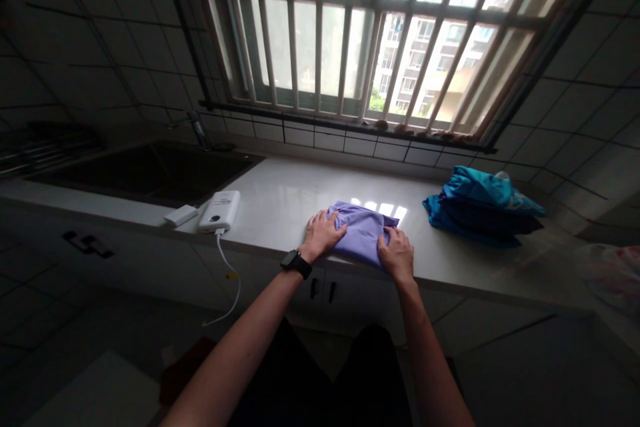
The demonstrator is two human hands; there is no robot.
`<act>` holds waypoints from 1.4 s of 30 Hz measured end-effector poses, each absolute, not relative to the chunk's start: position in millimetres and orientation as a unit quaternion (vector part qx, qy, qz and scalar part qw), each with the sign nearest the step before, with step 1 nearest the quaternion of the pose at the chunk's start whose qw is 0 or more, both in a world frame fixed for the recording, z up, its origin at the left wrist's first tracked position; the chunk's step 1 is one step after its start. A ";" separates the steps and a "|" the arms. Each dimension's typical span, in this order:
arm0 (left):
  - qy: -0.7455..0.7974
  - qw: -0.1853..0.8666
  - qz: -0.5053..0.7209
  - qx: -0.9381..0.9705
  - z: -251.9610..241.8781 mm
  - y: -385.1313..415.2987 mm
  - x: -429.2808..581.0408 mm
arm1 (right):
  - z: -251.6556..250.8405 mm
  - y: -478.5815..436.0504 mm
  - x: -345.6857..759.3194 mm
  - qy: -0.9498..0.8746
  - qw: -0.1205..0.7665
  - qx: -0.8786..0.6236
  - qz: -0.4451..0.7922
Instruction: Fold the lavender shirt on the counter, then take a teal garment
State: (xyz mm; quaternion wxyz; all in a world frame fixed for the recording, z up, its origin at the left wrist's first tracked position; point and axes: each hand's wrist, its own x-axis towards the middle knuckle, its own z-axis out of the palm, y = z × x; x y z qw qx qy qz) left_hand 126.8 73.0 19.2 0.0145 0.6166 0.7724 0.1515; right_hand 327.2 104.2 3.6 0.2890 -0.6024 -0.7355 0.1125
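- At the left we see the sink (pixel 165 177), a dark, four-sided hollow set into the smooth, pale counter (pixel 280 197).
- Just beside it lie a small white block (pixel 181 215) and a white power bank (pixel 220 210), hard-looking with rounded corners; a thin cable (pixel 239 280) hangs from the power bank (we do well to mind that loop).
- Our left hand (pixel 324 235), below it a black watch (pixel 296 263), rests over the cloth's left edge, fingers spread and unclenched; we should press evenly, palm low, so the layers don't slide.
- The purple cloth (pixel 360 233) lies between our hands at the counter's front edge, soft, thin, folded roughly four-sided; its shallow creases probably smooth best outward from the middle.
- Our right hand (pixel 399 253) touches the cloth's right edge, fingers bent; we cannot tell whether they pinch it. Matching the left's pressure should hold the sides square.
- Farther right, apart from us, sits a crumpled, slick-looking blue bundle (pixel 480 203).
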 end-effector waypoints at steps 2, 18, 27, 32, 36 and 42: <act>0.736 0.031 0.149 0.659 19.7 75.7 118.7 | 4.0 105.2 328.9 -0.734 0.296 -0.598 0.127; 0.861 -0.013 0.063 0.505 57.2 84.2 91.9 | 5.5 103.1 326.8 -0.727 0.310 -0.597 0.136; 0.812 -0.038 0.026 0.581 32.2 103.6 45.7 | 3.1 102.6 329.6 -0.737 0.303 -0.593 0.120; 0.775 -0.044 0.024 0.630 31.2 120.2 -9.3 | 3.0 100.7 329.0 -0.739 0.307 -0.590 0.113; 0.771 -0.048 0.013 0.635 21.3 135.8 -41.6 | 1.4 99.9 329.4 -0.741 0.313 -0.584 0.111; 0.771 -0.062 0.013 0.634 7.5 159.5 -76.5 | -1.6 100.4 329.4 -0.741 0.321 -0.579 0.115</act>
